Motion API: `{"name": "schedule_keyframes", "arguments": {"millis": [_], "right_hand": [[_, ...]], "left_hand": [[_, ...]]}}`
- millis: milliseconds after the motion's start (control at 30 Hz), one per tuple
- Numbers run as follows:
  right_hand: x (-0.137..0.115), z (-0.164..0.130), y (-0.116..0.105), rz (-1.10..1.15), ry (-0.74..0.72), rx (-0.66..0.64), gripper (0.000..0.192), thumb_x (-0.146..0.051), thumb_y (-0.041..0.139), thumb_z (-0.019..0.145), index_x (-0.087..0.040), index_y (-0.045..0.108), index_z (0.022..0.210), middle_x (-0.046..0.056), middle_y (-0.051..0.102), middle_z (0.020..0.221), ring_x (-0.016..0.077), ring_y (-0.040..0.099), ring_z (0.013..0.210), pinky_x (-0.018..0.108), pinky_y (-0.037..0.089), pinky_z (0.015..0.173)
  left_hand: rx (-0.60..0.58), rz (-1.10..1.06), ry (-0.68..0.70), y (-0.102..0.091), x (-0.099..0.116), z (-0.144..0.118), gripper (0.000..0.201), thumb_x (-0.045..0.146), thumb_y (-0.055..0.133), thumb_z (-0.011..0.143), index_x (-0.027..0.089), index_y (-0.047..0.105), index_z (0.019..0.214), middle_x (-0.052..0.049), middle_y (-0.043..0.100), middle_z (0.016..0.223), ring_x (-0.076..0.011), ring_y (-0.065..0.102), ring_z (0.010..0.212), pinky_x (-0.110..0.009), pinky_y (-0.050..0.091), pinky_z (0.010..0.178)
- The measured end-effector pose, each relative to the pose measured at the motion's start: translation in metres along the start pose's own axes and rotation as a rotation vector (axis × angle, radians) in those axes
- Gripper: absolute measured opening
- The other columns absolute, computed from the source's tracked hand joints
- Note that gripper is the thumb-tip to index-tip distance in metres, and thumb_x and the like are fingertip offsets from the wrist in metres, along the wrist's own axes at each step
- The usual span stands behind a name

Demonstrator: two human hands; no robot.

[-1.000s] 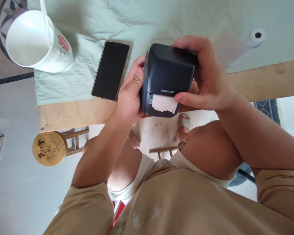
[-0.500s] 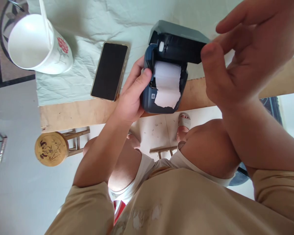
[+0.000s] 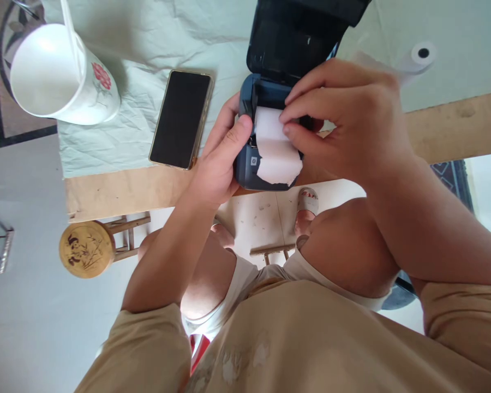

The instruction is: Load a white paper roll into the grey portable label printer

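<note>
Fingers [image 3: 306, 117] of the right hand [image 3: 352, 125] are pinched narrow on the upper part of the white paper strip [image 3: 276, 150] that hangs out of the dark blue, box-shaped plastic label printer [image 3: 245, 164]; the thumb lies under them, on the paper. Fingers of the left hand [image 3: 219, 164] are wrapped around the printer's left side, thumb pressed at the edge of the paper bay, holding it at the near edge of the bench, just above centre frame.

By size: the pale green, creased cloth [image 3: 147, 109] covers the top of the frame, laid over the bare wooden bench [image 3: 118, 191], whose edge shows as a tan band across the middle. Beige sleeves and shirt of the person fill the bottom. The printer's black lid [image 3: 294, 38] stands swung up and back, at the top centre, with the open bay below it. A white plastic cup with a red flower print [image 3: 65, 76] lies tilted in the upper left, a white straw in it. A round wooden stool with a painted top [image 3: 85, 248] stands on the floor at the left, below the bench. A black smartphone with a gold rim [image 3: 182, 119] lies face up on the cloth, just left of the left hand. A small white paper roll [image 3: 421, 54] lies at the upper right, well apart from the printer.
</note>
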State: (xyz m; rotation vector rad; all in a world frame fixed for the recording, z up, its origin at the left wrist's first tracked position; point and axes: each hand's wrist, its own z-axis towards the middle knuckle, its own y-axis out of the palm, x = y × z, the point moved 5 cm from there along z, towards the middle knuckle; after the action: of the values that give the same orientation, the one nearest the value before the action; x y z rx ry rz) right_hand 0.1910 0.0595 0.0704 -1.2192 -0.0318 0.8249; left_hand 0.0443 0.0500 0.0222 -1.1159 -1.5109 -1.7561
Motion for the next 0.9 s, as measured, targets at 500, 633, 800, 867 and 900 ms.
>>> {"name": "schedule_keyframes", "arguments": {"millis": [500, 633, 800, 867, 900], "right_hand": [[0.000, -0.001, 0.003, -0.089, 0.136, -0.195, 0.027, -0.032, 0.060, 0.074, -0.030, 0.055, 0.100, -0.003, 0.064, 0.080, 0.0135, 0.046, 0.056, 0.030, 0.032, 0.054], [-0.001, 0.001, -0.001, 0.047, 0.162, -0.145, 0.027, -0.026, 0.065, 0.068, -0.027, 0.054, 0.093, -0.006, 0.066, 0.092, 0.0086, 0.047, 0.055, 0.032, 0.042, 0.063], [0.005, -0.003, -0.003, 0.439, 0.145, -0.087, 0.027, -0.023, 0.069, 0.068, -0.024, 0.052, 0.089, -0.005, 0.062, 0.092, 0.0027, 0.041, 0.051, 0.024, 0.034, 0.048], [0.008, -0.003, -0.001, 0.686, 0.121, -0.117, 0.032, -0.029, 0.071, 0.068, -0.023, 0.050, 0.091, -0.002, 0.059, 0.089, 0.0051, 0.045, 0.056, 0.023, 0.030, 0.043], [0.011, -0.002, -0.001, 0.739, 0.126, -0.107, 0.035, -0.036, 0.069, 0.068, -0.024, 0.048, 0.093, -0.001, 0.057, 0.089, 0.0068, 0.047, 0.059, 0.023, 0.031, 0.042]], "left_hand": [[0.008, 0.150, -0.093, 0.006, 0.003, -0.005, 0.024, 0.035, 0.046, 0.093, 0.022, 0.063, 0.104, -0.004, 0.061, 0.090, -0.0198, 0.061, 0.109, -0.026, 0.048, 0.074], [0.062, 0.092, -0.033, 0.003, -0.004, -0.003, 0.024, 0.037, 0.051, 0.090, 0.019, 0.065, 0.099, -0.004, 0.059, 0.083, -0.0206, 0.062, 0.110, -0.027, 0.048, 0.086], [0.083, 0.058, -0.078, -0.001, -0.003, -0.001, 0.020, 0.040, 0.054, 0.088, 0.023, 0.065, 0.093, -0.003, 0.062, 0.081, -0.0221, 0.059, 0.113, -0.030, 0.049, 0.091], [0.068, 0.034, -0.080, -0.003, -0.001, -0.001, 0.016, 0.036, 0.055, 0.089, 0.024, 0.065, 0.093, -0.003, 0.064, 0.082, -0.0214, 0.059, 0.112, -0.030, 0.049, 0.090], [0.068, 0.025, -0.075, -0.004, 0.000, 0.000, 0.016, 0.034, 0.055, 0.089, 0.023, 0.066, 0.094, -0.002, 0.065, 0.083, -0.0202, 0.059, 0.110, -0.029, 0.049, 0.089]]}}
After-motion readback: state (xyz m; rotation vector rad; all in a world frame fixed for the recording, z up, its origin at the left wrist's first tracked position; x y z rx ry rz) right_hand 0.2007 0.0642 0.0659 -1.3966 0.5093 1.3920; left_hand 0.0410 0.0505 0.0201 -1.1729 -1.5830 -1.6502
